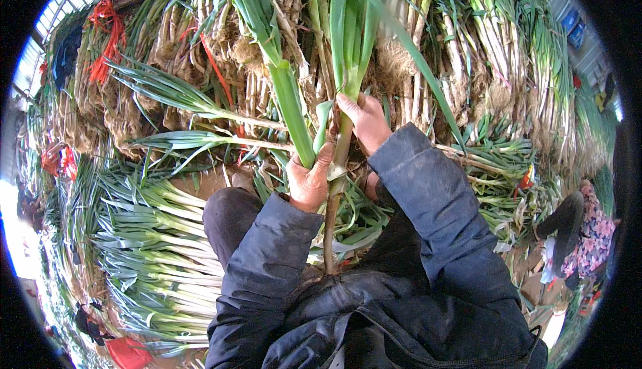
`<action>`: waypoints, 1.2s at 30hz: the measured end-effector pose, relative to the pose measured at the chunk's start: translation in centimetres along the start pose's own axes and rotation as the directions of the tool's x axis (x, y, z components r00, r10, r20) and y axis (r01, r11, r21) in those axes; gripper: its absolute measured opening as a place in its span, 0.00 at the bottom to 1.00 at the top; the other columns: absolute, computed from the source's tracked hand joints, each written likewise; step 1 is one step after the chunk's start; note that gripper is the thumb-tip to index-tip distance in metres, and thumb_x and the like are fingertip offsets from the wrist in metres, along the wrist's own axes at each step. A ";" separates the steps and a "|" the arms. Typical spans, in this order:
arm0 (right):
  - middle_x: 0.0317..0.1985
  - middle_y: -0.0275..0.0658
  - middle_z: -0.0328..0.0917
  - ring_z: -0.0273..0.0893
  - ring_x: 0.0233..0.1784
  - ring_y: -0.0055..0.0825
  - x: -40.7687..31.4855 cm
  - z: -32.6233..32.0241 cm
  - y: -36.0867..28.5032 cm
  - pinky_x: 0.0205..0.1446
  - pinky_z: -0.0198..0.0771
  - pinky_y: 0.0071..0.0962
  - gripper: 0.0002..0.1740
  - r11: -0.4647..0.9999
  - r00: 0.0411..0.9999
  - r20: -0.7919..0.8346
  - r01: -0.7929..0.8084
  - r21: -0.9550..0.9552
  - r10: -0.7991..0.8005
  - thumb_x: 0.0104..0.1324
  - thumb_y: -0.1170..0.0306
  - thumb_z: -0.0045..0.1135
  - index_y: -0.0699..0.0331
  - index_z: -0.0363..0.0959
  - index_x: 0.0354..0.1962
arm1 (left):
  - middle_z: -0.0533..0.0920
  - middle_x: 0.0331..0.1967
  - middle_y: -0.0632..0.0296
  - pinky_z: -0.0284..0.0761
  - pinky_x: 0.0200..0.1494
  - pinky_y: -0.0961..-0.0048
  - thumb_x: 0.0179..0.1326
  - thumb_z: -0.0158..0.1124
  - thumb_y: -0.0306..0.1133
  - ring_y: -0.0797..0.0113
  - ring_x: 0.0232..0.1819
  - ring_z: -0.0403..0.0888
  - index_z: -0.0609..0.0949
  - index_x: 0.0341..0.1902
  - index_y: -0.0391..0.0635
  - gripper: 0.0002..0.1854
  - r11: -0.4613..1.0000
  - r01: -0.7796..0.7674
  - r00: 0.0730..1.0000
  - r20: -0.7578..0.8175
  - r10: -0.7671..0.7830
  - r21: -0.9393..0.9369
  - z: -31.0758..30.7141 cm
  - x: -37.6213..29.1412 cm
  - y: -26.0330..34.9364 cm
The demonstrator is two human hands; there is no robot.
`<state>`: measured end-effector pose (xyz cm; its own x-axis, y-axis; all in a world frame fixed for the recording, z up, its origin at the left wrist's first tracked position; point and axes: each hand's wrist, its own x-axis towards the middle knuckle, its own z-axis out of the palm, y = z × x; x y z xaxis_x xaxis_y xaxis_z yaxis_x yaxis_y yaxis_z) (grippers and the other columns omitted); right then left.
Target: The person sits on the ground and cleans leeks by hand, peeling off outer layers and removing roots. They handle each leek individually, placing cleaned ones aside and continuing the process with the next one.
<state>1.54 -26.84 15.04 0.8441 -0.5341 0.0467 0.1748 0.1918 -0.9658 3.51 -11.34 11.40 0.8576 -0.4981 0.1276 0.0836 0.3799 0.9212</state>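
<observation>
Upright before my lap stands a large green onion stalk (343, 143), its broad green leaves (351, 33) fanning out at the top and its brown lower end near my jacket. My right hand (368, 123) is closed around it just below the leaves. My left hand (307, 181), lower and to the left, pinches a thick green leaf (291, 103) that slants up and leftward. A loose flap of outer skin (336, 172) curls from the stalk beside my left thumb. Two thinner green onions (230, 114) lie crosswise left of the hands.
Trimmed green onions (175, 263) lie in a long row at my left. Bundles with dry roots (416, 68) form a bank across the front. Leaf scraps (511, 188) are heaped at right, near a person in floral clothing (589, 233). A red bag (128, 353) lies at lower left.
</observation>
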 end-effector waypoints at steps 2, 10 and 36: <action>0.32 0.29 0.76 0.70 0.36 0.17 1.0 -1.1 0.7 0.43 0.67 0.22 0.10 0.996 0.999 -0.015 0.030 0.081 -0.029 0.74 0.65 0.53 0.65 0.76 0.40 | 0.82 0.34 0.71 0.71 0.37 0.80 0.66 0.68 0.35 0.81 0.33 0.74 0.82 0.44 0.41 0.10 0.998 0.066 0.998 0.017 -0.066 0.005 -0.1 -0.3 0.0; 0.27 0.33 0.66 0.65 0.25 0.23 2.3 -2.4 -2.0 0.28 0.65 0.26 0.12 0.931 0.988 -0.144 0.097 0.351 -0.049 0.75 0.61 0.51 0.61 0.66 0.36 | 0.83 0.34 0.72 0.74 0.39 0.79 0.67 0.67 0.33 0.80 0.35 0.76 0.84 0.44 0.41 0.09 0.990 0.134 0.988 0.074 -0.137 0.042 0.5 -2.0 -0.7; 0.20 0.29 0.62 0.61 0.18 0.22 5.6 -11.0 -5.9 0.29 0.65 0.30 0.15 0.890 0.895 -0.445 0.227 0.395 -0.031 0.73 0.57 0.53 0.58 0.62 0.34 | 0.85 0.43 0.62 0.75 0.50 0.74 0.65 0.67 0.34 0.74 0.44 0.80 0.81 0.54 0.36 0.18 0.865 0.318 0.921 0.091 -0.380 0.389 -5.6 -10.9 3.4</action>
<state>-0.40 -40.04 18.21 0.5246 -0.8503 -0.0415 0.5475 0.3743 -0.7484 -2.67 -0.21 11.11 0.7119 -0.6735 -0.1989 0.1482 -0.1329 0.9800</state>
